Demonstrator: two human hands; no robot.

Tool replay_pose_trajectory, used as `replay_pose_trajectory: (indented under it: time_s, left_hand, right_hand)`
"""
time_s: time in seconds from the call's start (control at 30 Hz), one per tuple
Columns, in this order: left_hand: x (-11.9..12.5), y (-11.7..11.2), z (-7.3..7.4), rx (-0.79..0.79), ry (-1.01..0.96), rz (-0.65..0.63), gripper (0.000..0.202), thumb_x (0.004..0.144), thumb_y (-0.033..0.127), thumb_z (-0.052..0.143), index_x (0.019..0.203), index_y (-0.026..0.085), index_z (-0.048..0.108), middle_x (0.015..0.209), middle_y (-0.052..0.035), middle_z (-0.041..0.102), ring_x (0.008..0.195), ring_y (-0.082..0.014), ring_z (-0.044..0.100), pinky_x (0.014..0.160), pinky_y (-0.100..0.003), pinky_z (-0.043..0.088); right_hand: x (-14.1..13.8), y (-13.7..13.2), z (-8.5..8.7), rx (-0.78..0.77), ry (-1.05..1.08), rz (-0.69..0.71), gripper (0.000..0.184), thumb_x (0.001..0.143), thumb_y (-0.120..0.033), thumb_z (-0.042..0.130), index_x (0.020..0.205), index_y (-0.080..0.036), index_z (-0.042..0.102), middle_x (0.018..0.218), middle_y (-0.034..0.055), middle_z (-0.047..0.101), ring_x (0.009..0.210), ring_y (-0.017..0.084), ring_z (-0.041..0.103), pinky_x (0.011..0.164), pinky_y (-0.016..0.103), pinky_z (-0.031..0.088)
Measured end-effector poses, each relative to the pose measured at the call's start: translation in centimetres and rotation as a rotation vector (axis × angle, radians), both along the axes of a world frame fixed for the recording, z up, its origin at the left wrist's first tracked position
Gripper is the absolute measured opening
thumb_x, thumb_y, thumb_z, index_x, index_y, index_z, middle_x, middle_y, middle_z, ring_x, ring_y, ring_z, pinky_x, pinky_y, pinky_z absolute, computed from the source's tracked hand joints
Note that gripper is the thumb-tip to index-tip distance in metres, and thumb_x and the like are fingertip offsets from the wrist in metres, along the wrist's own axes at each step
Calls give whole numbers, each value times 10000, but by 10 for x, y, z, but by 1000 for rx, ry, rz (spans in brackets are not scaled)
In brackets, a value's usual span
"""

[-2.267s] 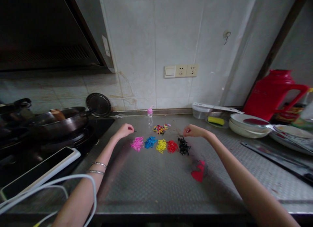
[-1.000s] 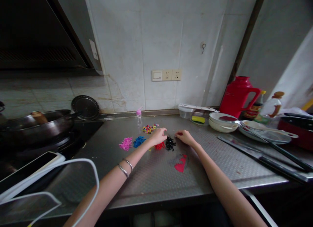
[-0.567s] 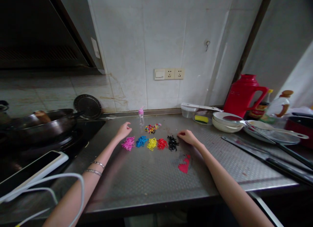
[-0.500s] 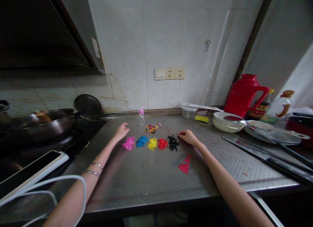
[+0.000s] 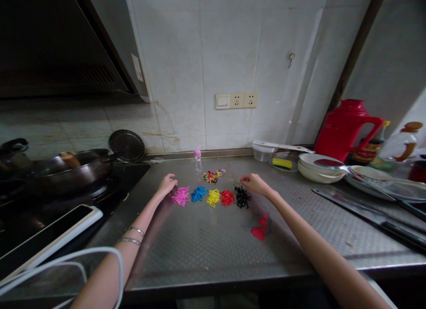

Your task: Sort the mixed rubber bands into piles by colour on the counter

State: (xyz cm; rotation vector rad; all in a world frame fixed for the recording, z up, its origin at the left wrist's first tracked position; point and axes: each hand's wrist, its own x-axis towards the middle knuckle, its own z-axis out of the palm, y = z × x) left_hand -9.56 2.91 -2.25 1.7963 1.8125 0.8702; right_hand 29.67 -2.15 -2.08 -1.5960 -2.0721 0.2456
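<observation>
1. At the counter's middle, the fingers [image 5: 173, 185] of the left hand [image 5: 165, 185] are loosely curled and half open. Their tips lie just beside the pink heap [image 5: 181, 196], and nothing is seen in their hold.
2. The right hand [image 5: 254, 183] has thumb and forefinger drawn together at the tips, just behind the black heap [image 5: 242, 197]. Whether a band is pinched between them cannot be told, as it would be too small to see.
3. Between the hands, small elastic bands lie sorted in a row, the heaps close but apart. From left to right they are pink, the blue heap [image 5: 199, 193], the yellow heap [image 5: 213, 197], the red heap [image 5: 227, 197] and black.
4. Behind the row lies a mixed heap [image 5: 212, 176], with a small bottle [image 5: 198, 158] with a pink cap upright near it.
5. Just beside the right forearm, a red scrap [image 5: 260, 229] lies flat on the steel countertop [image 5: 199, 256].
6. Two bangles [image 5: 133, 236] sit on the left wrist.
7. Further left are a wok [image 5: 73, 167] on the hob, and a phone [image 5: 49, 240] with a white cable [image 5: 69, 261] at the front edge.
8. Further right are a yellow sponge [image 5: 282, 163], white bowls [image 5: 319, 169], a red jug [image 5: 346, 127] and a sauce bottle [image 5: 370, 149]; its label print is too small to read.
9. The wall socket plate [image 5: 236, 100] shows no legible marking.
</observation>
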Motion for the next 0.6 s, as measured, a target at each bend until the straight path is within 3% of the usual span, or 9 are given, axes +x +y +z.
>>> replay_pose_trajectory:
  time_s: [0.27, 0.37, 0.5, 0.6]
  left_hand:
    - [-1, 4, -11, 62, 22, 48, 409, 707, 176, 484, 1104, 81, 472, 748, -60, 641, 603, -122, 582, 574, -210, 418]
    - [0, 3, -11, 79, 47, 31, 401, 701, 174, 493, 1092, 88, 489, 766, -63, 641, 650, -132, 589, 610, -216, 420]
    - [0, 3, -12, 91, 80, 30, 401, 699, 182, 493, 1090, 90, 496, 793, -71, 638, 701, -141, 588, 636, -221, 417]
    - [-1, 4, -14, 97, 88, 27, 399, 701, 190, 487, 1089, 94, 496, 792, -69, 635, 702, -141, 584, 636, -222, 413]
  right_hand:
    - [-61, 38, 3, 16, -30, 179, 225, 700, -174, 497, 845, -168, 668, 815, 27, 666, 745, 137, 590, 665, 177, 412]
    - [-73, 43, 1, -10, -23, 224, 184, 727, -247, 522, 832, -194, 663, 824, 17, 658, 755, 133, 585, 682, 184, 413]
    - [-84, 38, -1, -28, -76, 136, 318, 720, -485, 525, 862, -225, 643, 853, 26, 634, 798, 151, 570, 692, 216, 407]
    - [-92, 34, -4, -4, -150, 46, 394, 702, -558, 506, 873, -226, 631, 908, 46, 604, 873, 169, 542, 702, 225, 397]
